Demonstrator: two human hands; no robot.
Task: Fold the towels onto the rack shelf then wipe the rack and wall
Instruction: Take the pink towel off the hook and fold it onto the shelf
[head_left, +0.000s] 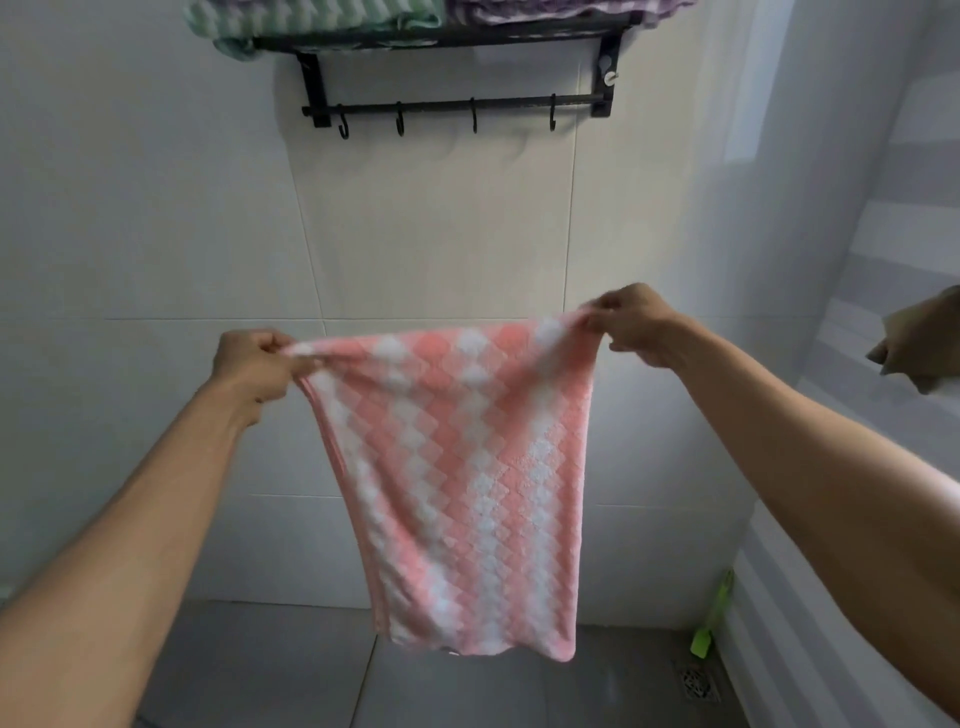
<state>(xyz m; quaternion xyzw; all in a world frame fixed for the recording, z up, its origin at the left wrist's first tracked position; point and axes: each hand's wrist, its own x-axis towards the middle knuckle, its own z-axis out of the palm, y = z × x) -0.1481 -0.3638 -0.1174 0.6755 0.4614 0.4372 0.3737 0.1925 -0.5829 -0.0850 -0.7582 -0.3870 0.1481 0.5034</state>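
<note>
Folding step under way. Left hand (253, 364) and right hand (635, 323) each pinch a top corner of the pink towel (467, 467), hanging doubled below the rack (457, 106). Next, likely: bring corners together, halve again, lift to the shelf beside the green towel (311, 15).

Open wall (441, 234) between hooked rack (452, 104) and stretched towel (457, 467).
</note>
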